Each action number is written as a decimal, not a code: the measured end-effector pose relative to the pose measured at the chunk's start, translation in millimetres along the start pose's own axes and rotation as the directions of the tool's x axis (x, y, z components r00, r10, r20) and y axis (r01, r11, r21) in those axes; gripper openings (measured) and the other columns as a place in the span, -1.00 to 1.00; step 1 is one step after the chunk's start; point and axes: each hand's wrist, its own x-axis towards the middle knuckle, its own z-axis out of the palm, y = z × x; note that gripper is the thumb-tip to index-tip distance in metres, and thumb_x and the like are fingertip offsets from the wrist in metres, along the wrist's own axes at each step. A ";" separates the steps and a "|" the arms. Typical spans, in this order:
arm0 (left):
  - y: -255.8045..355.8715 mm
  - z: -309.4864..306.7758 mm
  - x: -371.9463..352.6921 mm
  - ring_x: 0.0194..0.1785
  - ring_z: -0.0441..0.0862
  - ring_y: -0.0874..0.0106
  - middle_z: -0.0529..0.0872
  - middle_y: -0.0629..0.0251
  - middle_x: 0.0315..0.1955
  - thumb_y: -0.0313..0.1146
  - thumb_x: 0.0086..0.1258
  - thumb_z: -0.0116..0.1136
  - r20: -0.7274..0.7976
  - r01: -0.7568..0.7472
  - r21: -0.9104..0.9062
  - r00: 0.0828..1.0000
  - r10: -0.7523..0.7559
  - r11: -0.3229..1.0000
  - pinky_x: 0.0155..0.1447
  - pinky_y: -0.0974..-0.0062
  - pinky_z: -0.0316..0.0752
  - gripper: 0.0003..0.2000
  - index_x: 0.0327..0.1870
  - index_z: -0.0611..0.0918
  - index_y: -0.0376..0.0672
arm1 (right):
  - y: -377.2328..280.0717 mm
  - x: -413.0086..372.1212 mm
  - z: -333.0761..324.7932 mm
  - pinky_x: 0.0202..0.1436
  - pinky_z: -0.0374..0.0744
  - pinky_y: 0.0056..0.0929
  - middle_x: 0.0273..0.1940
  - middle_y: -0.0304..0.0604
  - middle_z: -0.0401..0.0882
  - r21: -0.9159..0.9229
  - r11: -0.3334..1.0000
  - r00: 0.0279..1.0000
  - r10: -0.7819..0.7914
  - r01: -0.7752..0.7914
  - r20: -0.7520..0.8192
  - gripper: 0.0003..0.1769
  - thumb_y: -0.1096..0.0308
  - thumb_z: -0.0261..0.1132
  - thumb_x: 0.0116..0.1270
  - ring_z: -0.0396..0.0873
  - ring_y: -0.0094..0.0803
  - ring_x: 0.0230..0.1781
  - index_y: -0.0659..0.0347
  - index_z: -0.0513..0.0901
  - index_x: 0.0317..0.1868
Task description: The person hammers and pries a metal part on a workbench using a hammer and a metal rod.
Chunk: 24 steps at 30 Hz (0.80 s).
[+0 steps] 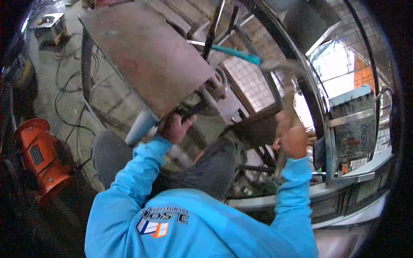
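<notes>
Left hand (175, 127) was wrapped tight round a dark metal bit (192, 111) at the rusty plate (146, 56) edge, right hand (294, 139) fisted on a blurry hammer (286, 94), handle pointing 12 o'clock, the bit at roughly 10 o'clock from it.

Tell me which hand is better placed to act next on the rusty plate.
Right, probably. The right hand grips a raised, blurred tool handle and looks free to swing; the left hand is occupied at the edge of the rusty plate, apparently steadying it.
</notes>
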 end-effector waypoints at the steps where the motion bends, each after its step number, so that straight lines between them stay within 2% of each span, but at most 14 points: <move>1: 5.6 -2.3 -2.8 -0.16 0.55 -0.04 0.62 -0.10 -0.30 -0.04 0.33 0.06 0.037 0.024 -0.014 0.999 -0.024 1.000 -0.10 0.12 0.43 -0.61 -0.19 0.59 -0.26 | 3.3 1.8 -23.3 -0.61 0.40 -0.54 -0.62 -0.19 0.45 0.113 0.983 0.990 -0.141 0.143 -0.034 -0.58 0.01 0.02 0.43 0.39 -0.46 -0.70 0.24 0.54 -0.19; 4: 4.6 2.7 -7.2 -0.19 0.55 -0.05 0.62 -0.09 -0.34 -0.12 0.33 0.09 0.025 0.004 -0.070 1.000 -0.003 0.998 -0.12 0.10 0.41 -0.68 -0.21 0.59 -0.26 | -47.9 -11.3 -23.7 -0.55 0.47 -0.49 -0.52 -0.19 0.43 0.646 0.655 0.912 -0.184 0.392 -0.367 -0.56 -0.05 0.04 0.40 0.41 -0.54 -0.61 0.16 0.37 -0.44; 5: 5.1 1.2 -5.1 -0.19 0.54 -0.07 0.62 -0.08 -0.33 -0.17 0.32 0.12 0.127 0.112 -0.055 0.986 -0.104 0.992 -0.12 0.10 0.40 -0.72 -0.23 0.60 -0.25 | -33.6 -3.7 -6.8 -0.56 0.47 -0.48 -0.53 -0.18 0.46 0.488 0.724 0.855 -0.284 0.487 -0.433 -0.59 -0.02 0.08 0.38 0.44 -0.51 -0.61 0.18 0.42 -0.39; 7: -47.8 44.0 -4.9 -0.33 0.56 0.01 0.62 -0.06 -0.43 0.01 0.29 0.11 -0.168 -0.116 0.007 0.979 0.115 0.993 -0.21 0.13 0.41 -0.58 -0.29 0.62 -0.27 | 38.8 13.6 38.3 -0.60 0.48 -0.44 -0.53 -0.15 0.51 -0.298 0.860 0.817 -0.496 0.414 -0.294 -0.63 0.03 0.16 0.32 0.50 -0.47 -0.61 0.21 0.54 -0.28; 10: -40.8 38.9 4.3 -0.36 0.57 0.06 0.63 -0.05 -0.41 0.06 0.28 0.12 -0.263 -0.234 -0.041 0.940 0.216 0.971 -0.21 0.15 0.43 -0.53 -0.25 0.61 -0.29 | 5.3 14.2 -1.5 -0.65 0.46 -0.43 -0.60 -0.21 0.48 -0.181 0.978 0.985 0.128 -0.107 0.112 -0.56 -0.03 0.21 0.28 0.49 -0.47 -0.68 0.24 0.57 -0.18; 12: -18.4 24.9 -9.2 -0.31 0.57 0.06 0.63 -0.06 -0.34 0.04 0.28 0.13 -0.114 -0.091 -0.061 0.990 0.084 0.994 -0.17 0.15 0.44 -0.54 -0.21 0.60 -0.30 | -0.6 12.9 -49.9 -0.68 0.45 -0.46 -0.63 -0.27 0.43 0.103 0.995 1.000 0.018 -0.017 -0.009 -0.58 -0.03 0.15 0.33 0.45 -0.50 -0.71 0.20 0.54 -0.13; 13: -12.4 16.3 -8.2 -0.28 0.57 0.05 0.63 -0.05 -0.32 0.03 0.29 0.13 -0.025 0.028 0.000 0.999 -0.028 1.000 -0.16 0.15 0.44 -0.54 -0.19 0.59 -0.31 | -32.7 4.8 -74.0 -0.61 0.43 -0.57 -0.61 -0.32 0.37 0.004 0.991 0.988 -0.132 0.133 -0.081 -0.65 0.07 0.07 0.41 0.38 -0.59 -0.68 0.19 0.45 -0.37; 16: -11.5 15.7 -8.6 -0.18 0.60 -0.02 0.66 -0.06 -0.33 0.10 0.30 0.02 0.013 0.106 0.092 0.994 -0.108 0.990 -0.09 0.12 0.47 -0.53 -0.18 0.63 -0.20 | -84.8 5.9 -84.6 -0.47 0.48 -0.55 -0.61 -0.32 0.33 0.396 0.683 0.773 -0.418 0.614 -0.477 -0.64 0.08 -0.07 0.46 0.42 -0.52 -0.58 0.14 0.42 -0.40; 17: -5.0 8.8 -7.6 -0.17 0.59 -0.02 0.65 -0.05 -0.32 0.10 0.30 0.03 0.093 0.182 0.158 0.976 -0.198 0.971 -0.09 0.13 0.47 -0.53 -0.19 0.63 -0.20 | -44.6 14.6 -62.9 -0.50 0.48 -0.53 -0.59 -0.28 0.38 0.049 0.799 0.766 -0.554 0.599 -0.325 -0.65 0.10 -0.07 0.45 0.41 -0.51 -0.60 0.18 0.45 -0.33; 18: 0.1 4.2 -5.0 -0.17 0.59 -0.02 0.65 -0.05 -0.31 0.10 0.30 0.03 0.158 0.247 0.222 0.945 -0.285 0.943 -0.08 0.13 0.47 -0.54 -0.21 0.64 -0.20 | -4.0 23.2 -41.0 -0.52 0.47 -0.51 -0.58 -0.24 0.43 -0.384 0.715 0.725 -0.672 0.583 -0.150 -0.65 0.12 -0.07 0.44 0.41 -0.49 -0.62 0.22 0.49 -0.27; 19: -5.1 10.0 -2.3 -0.15 0.59 -0.02 0.65 -0.06 -0.30 0.09 0.30 0.04 0.071 0.136 0.109 0.987 -0.145 0.985 -0.07 0.14 0.46 -0.54 -0.22 0.63 -0.21 | 36.9 31.5 -19.0 -0.54 0.47 -0.49 -0.57 -0.21 0.48 -0.663 0.478 0.654 -0.756 0.576 0.023 -0.63 0.13 -0.07 0.43 0.41 -0.48 -0.64 0.26 0.53 -0.20; 21: -25.7 25.2 -7.5 -0.13 0.57 -0.01 0.64 -0.07 -0.27 0.07 0.31 0.04 -0.131 -0.117 -0.067 0.986 0.107 0.991 -0.06 0.14 0.45 -0.55 -0.25 0.63 -0.22 | 42.4 29.3 13.8 -0.47 0.51 -0.33 -0.53 -0.03 0.54 -0.627 0.650 0.903 -0.308 0.430 0.300 -0.60 0.13 0.17 0.26 0.49 -0.31 -0.62 0.33 0.57 -0.11; 22: -23.9 20.9 -11.8 -0.12 0.57 -0.02 0.64 -0.07 -0.26 0.06 0.31 0.04 -0.054 -0.037 -0.058 0.998 0.034 0.998 -0.05 0.14 0.45 -0.55 -0.25 0.63 -0.23 | 16.7 28.6 22.0 -0.34 0.55 -0.21 -0.47 0.11 0.60 -0.181 0.981 0.973 0.111 -0.074 0.204 -0.60 0.15 0.27 0.15 0.58 -0.16 -0.55 0.33 0.58 -0.16; 24: -15.8 15.4 -6.6 -0.09 0.56 -0.02 0.63 -0.08 -0.25 0.04 0.32 0.04 0.055 0.131 -0.042 0.990 -0.129 0.990 -0.04 0.15 0.44 -0.57 -0.24 0.62 -0.24 | 5.1 40.6 -20.9 -0.45 0.51 -0.27 -0.56 0.01 0.55 -0.236 0.966 0.994 -0.103 0.106 0.029 -0.61 0.07 0.25 0.19 0.53 -0.23 -0.62 0.29 0.58 -0.24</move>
